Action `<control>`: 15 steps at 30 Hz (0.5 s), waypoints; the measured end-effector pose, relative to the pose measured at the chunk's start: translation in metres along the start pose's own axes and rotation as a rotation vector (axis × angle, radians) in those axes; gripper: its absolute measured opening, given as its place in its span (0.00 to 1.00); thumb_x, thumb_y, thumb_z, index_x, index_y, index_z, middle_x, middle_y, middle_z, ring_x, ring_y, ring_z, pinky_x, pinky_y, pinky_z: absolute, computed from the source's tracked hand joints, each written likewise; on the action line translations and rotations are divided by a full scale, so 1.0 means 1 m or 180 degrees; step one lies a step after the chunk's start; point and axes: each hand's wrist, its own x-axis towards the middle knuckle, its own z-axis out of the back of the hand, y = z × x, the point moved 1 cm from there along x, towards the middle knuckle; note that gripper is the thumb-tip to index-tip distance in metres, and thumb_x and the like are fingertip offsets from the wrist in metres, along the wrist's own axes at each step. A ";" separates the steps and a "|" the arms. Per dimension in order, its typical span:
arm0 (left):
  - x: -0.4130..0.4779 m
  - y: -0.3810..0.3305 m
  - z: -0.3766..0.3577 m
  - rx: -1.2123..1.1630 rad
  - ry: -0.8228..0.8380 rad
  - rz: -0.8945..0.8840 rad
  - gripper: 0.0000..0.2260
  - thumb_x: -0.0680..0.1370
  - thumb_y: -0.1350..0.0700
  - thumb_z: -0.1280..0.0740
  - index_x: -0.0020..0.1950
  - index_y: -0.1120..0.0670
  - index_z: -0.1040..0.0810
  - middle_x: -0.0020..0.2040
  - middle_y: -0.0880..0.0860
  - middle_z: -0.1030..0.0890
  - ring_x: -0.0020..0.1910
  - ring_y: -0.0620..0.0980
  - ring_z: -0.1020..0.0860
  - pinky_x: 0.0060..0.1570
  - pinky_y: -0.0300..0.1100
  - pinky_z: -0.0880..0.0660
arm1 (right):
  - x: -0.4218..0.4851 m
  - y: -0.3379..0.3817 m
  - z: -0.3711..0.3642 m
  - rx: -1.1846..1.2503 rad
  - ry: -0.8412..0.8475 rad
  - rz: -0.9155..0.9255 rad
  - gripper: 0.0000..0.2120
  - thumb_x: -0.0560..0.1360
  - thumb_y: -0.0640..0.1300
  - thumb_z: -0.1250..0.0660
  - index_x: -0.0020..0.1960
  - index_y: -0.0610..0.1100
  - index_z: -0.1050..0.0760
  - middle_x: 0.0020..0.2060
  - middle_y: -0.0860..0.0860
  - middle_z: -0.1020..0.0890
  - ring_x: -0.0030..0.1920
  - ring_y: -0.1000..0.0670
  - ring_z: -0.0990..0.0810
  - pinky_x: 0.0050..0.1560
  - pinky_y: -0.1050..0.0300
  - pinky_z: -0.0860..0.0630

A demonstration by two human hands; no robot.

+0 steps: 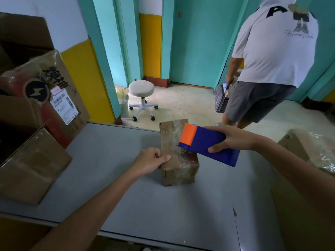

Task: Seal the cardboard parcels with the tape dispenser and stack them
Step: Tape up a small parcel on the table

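The fingers of the left hand are curled over the near left edge of the cardboard parcel, at centre frame on the grey surface, apparently to steady it against the pull of the tape. The tape dispenser is clasped between the thumb and fingers of the right hand, with its orange nose tilted down onto the parcel's tape-covered top. Both forearms are extended from the lower frame edge. A second parcel is seen at right.

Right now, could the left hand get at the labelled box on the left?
Probably, once freed: the left hand holds the small parcel, and bare table lies between it and the labelled box.
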 end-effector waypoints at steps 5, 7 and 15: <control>-0.005 -0.004 0.031 0.0780 -0.0354 0.0089 0.25 0.78 0.37 0.46 0.45 0.57 0.22 0.41 0.54 0.19 0.42 0.51 0.20 0.45 0.44 0.27 | -0.012 0.012 0.005 0.0155 0.0409 0.0112 0.25 0.71 0.42 0.28 0.66 0.45 0.32 0.47 0.54 0.20 0.46 0.55 0.18 0.37 0.67 0.23; -0.007 -0.014 0.043 0.0220 -0.0900 -0.0198 0.21 0.79 0.41 0.45 0.44 0.56 0.21 0.40 0.53 0.19 0.43 0.51 0.20 0.45 0.45 0.26 | -0.016 0.016 0.006 0.0164 0.0507 0.0170 0.28 0.68 0.45 0.27 0.64 0.46 0.33 0.48 0.55 0.20 0.48 0.57 0.19 0.38 0.67 0.23; -0.023 -0.044 0.029 -0.2242 0.0962 -0.0294 0.19 0.70 0.43 0.40 0.52 0.54 0.23 0.45 0.52 0.18 0.41 0.44 0.20 0.39 0.34 0.24 | -0.029 0.036 0.007 0.0188 0.0637 0.0572 0.29 0.66 0.46 0.31 0.66 0.44 0.33 0.46 0.60 0.19 0.50 0.54 0.18 0.42 0.64 0.23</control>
